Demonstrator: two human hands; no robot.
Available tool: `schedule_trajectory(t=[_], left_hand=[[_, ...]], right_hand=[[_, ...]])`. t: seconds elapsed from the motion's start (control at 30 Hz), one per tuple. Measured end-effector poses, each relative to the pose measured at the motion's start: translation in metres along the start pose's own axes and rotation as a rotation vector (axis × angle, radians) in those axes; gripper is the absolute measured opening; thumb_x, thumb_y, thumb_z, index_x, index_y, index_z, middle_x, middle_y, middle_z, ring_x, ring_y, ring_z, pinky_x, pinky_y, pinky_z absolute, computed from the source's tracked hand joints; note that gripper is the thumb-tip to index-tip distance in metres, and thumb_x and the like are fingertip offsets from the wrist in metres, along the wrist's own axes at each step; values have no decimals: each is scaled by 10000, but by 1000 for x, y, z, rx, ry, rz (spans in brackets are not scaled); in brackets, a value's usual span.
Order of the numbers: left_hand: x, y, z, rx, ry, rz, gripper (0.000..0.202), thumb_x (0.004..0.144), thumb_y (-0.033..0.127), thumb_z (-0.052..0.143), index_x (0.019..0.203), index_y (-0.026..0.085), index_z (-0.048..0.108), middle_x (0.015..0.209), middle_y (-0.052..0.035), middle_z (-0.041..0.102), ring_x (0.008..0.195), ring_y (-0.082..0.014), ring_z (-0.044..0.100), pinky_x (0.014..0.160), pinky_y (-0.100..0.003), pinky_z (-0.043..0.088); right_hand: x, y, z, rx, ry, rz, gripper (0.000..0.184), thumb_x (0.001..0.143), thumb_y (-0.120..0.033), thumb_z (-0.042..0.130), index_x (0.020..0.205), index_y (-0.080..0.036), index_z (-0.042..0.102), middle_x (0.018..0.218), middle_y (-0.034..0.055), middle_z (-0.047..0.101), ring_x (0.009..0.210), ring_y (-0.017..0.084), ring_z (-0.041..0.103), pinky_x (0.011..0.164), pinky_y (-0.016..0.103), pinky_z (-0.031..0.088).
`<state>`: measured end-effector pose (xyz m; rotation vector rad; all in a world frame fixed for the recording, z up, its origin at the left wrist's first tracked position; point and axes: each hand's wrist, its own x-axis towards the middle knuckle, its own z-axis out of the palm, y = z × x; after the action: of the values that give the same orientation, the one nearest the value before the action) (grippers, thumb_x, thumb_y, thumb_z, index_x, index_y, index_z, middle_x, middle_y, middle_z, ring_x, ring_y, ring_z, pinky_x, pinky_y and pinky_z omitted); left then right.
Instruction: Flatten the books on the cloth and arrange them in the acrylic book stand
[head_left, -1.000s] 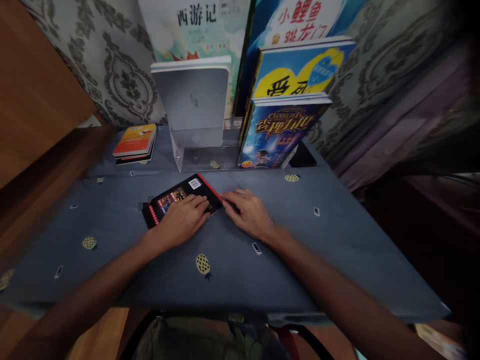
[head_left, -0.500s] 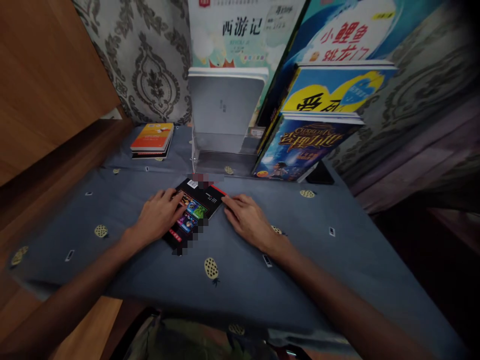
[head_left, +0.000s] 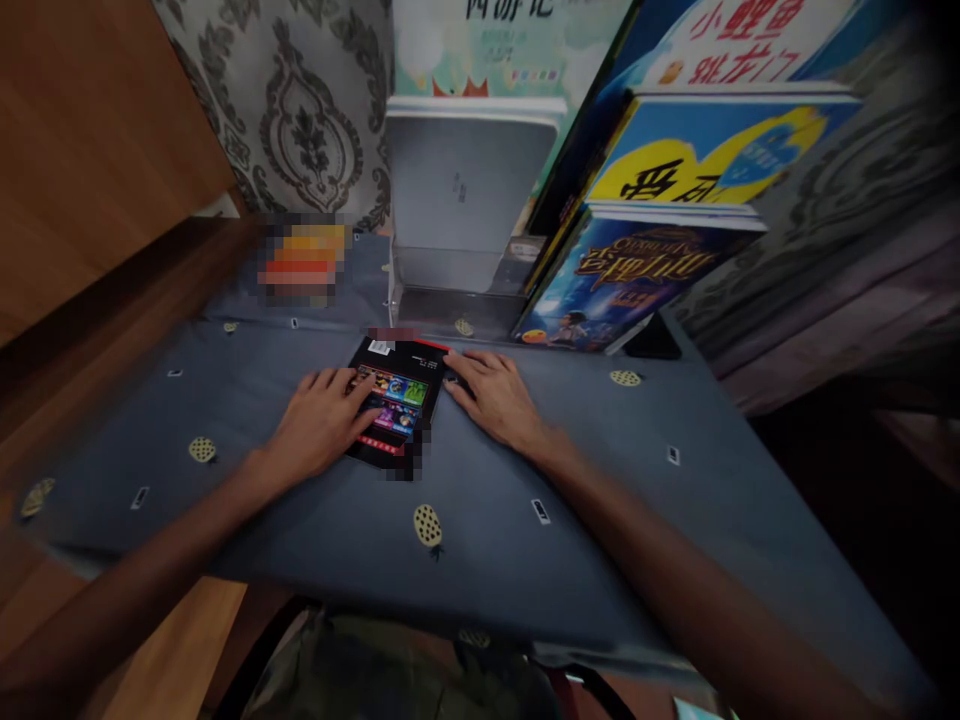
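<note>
Black book (head_left: 399,390), left grip (head_left: 319,415) spread over edge, right grip (head_left: 496,398) parted opposite, tablecloth (head_left: 615,445) beyond

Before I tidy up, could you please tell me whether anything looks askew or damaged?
Nothing plainly stands out. The black book lies flat, partly beneath the left hand, roughly square with the clear rack. Blocky patches cover the orange item at far left and the book's lower right corner, so I can't judge damage there.

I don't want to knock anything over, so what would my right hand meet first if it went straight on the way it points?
Most likely the black book: your right hand points forward and left, toward the book's right edge. Whether they touch now is unclear.
</note>
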<state>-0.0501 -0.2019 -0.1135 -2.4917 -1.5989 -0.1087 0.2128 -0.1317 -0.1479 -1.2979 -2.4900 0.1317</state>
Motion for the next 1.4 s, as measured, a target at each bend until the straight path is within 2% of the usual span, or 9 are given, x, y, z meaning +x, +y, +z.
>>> schedule_trajectory(t=[0.13,0.23,0.33,0.53,0.73,0.87,1.1,1.27,1.4], left_hand=[[-16,-6,2,-170,0,265,597,988,605,451,1427,202,496,1429,-153,533,1332,-332,485,1092,-524,435],[-26,-9,3,-246,-36,367,698,946,667,485,1481,223,433,1513,-152,475,1437,-337,390,1152,-551,385],[-29,-8,5,-254,-31,390,585,981,591,490,1438,225,490,1493,-129,518,1417,-313,439,1168,-548,380],[-28,0,8,-183,89,436,373,1043,385,471,1321,173,602,1373,-117,644,1307,-259,583,1105,-465,488],[-31,2,6,-137,86,486,337,1056,263,436,1322,135,599,1383,-134,638,1355,-265,548,1098,-453,503],[-29,2,0,-105,70,511,352,1056,169,356,1305,119,600,1348,-127,664,1294,-254,603,1052,-417,540],[-24,-1,-3,-143,62,517,351,1044,190,382,1306,137,609,1315,-123,684,1221,-258,653,990,-417,576],[-26,3,-1,-145,71,489,329,1041,238,427,1267,154,650,1304,-127,689,1235,-268,644,1003,-431,572],[-28,8,-1,-163,100,460,317,1035,278,463,1235,148,672,1293,-128,694,1257,-272,629,1014,-423,567]], right_hand=[[0,3,1,8,-63,20,474,1036,-360,383,1464,-188,493,1512,95,540,1426,298,435,1146,534,342],[3,4,1,21,-92,40,491,1036,-366,371,1484,-189,467,1539,96,506,1457,302,399,1165,550,317],[5,3,2,31,-97,48,501,1036,-363,369,1490,-171,458,1546,115,493,1469,307,385,1171,560,309],[3,4,6,37,-46,27,479,1033,-339,385,1471,-174,488,1542,121,496,1470,308,383,1169,578,301],[-4,-3,5,78,-24,-33,444,1021,-233,375,1427,-186,549,1529,101,518,1448,277,417,1156,561,322],[-15,-14,1,154,-10,-74,425,1005,-205,396,1374,-177,604,1463,110,588,1388,269,487,1124,532,377],[-43,-32,-5,306,5,-191,381,978,-170,444,1287,-190,667,1338,101,684,1298,258,563,1065,515,443],[-64,-52,-11,405,32,-247,350,966,-174,470,1230,-208,697,1251,88,727,1239,251,598,1055,522,458],[-77,-66,-16,391,32,-310,313,965,-193,498,1191,-181,714,1203,109,740,1179,249,625,1054,516,465]])
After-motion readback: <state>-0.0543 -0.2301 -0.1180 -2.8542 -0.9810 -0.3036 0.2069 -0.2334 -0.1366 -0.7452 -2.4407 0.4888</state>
